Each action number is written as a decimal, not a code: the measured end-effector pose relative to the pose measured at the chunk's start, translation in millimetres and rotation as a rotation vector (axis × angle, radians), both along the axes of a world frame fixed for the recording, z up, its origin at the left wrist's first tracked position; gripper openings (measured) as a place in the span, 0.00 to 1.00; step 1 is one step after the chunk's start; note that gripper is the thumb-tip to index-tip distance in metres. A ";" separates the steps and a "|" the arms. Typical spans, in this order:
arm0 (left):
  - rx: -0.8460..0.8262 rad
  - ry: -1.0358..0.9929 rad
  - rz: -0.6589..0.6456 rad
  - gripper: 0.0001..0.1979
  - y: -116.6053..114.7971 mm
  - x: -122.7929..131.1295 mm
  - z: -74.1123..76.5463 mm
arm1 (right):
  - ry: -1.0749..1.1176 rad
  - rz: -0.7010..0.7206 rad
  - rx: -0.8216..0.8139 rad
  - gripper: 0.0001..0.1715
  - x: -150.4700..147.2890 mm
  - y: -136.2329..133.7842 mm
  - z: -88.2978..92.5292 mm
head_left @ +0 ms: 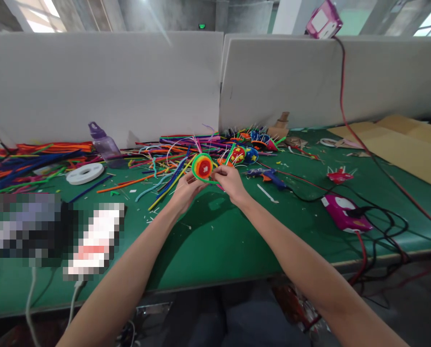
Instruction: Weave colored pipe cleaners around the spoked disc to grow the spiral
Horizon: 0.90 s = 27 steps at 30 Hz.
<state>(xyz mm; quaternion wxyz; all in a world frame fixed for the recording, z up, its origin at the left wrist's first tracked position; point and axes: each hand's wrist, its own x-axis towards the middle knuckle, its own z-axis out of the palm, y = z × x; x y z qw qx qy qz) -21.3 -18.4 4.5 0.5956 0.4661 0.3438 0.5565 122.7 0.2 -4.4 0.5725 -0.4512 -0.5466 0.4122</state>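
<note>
Between my hands, above the green table, is a round coil of pipe cleaners [203, 167], red in the middle, then orange and yellow, with a green outer ring. My left hand [189, 190] grips it from the lower left, fingers partly hidden behind it. The fingertips of my right hand [231, 182] are pinched at its right edge, on a green pipe cleaner strand that runs along the bottom. Just behind lie star-patterned red and blue balls [238, 154] and many loose pipe cleaners [172, 178].
A blue glue gun [269, 177] lies right of my hands, its cable reaching a pink power socket [345, 212]. On the left are a purple bottle [105, 144], a white ribbon spool [85, 173] and blurred-out devices with cables. White panels [110, 86] stand behind the green table [222, 250].
</note>
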 end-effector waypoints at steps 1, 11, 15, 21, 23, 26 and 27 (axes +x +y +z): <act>-0.005 0.001 0.002 0.15 0.2 -0.2 -0.3 | -0.001 -0.003 -0.003 0.09 -0.3 -0.8 0.6; -0.024 0.085 0.028 0.13 1.7 -5.9 -0.9 | 0.043 0.124 -0.152 0.20 0.6 -9.0 12.5; -0.054 0.029 -0.024 0.11 0.4 -7.0 1.3 | 0.002 0.097 -0.110 0.18 1.6 -6.1 9.9; -0.138 0.051 0.024 0.15 2.3 -6.5 -0.4 | -0.024 0.128 -0.065 0.20 1.0 -7.2 8.7; -0.132 0.041 0.014 0.16 3.9 -6.5 -2.2 | -0.028 0.134 -0.053 0.21 1.2 -6.9 7.8; -0.110 0.004 -0.021 0.15 6.1 -7.0 -4.4 | -0.030 0.144 -0.038 0.21 2.2 -5.6 6.5; -0.099 -0.001 -0.027 0.15 6.5 -7.2 -4.8 | -0.029 0.147 -0.039 0.21 2.7 -5.3 6.3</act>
